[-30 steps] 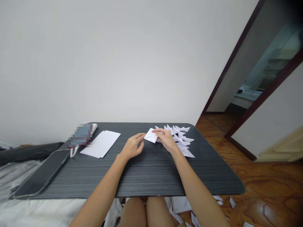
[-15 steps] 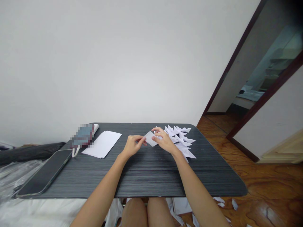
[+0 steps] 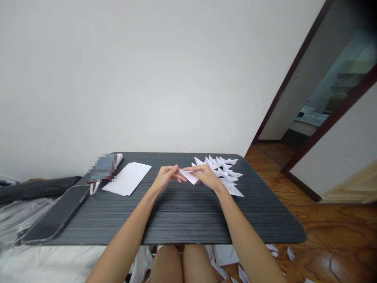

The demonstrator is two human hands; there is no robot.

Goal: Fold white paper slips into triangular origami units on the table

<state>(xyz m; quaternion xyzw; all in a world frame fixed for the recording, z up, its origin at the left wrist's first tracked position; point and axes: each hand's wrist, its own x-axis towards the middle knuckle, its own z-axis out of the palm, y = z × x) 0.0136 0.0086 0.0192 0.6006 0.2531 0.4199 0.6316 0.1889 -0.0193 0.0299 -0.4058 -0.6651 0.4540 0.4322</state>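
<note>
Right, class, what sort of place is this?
Likely a room in a home: a dark reddish-brown door frame, glossy brown wood-grain floor and black, streaked, round-cornered table.

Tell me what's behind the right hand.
Folded white paper pieces lie behind and beside the right hand on the dark table, several pointed ends showing. The hand hides part of the group, so their full number can't be told.

The dark grey-black, round-cornered tabletop [image 3: 182, 220] is patterned with fine, paler horizontal streaks. Plain white is shown by the small folded paper piece [image 3: 191, 178] above the tabletop, by the flat rectangular paper sheets [image 3: 127, 179] at its left and by the pointed paper shapes [image 3: 233, 190] at its right. Beyond its right edge, the brown wood-look floor [image 3: 347, 224] is marked with darker wavy grain.
</note>
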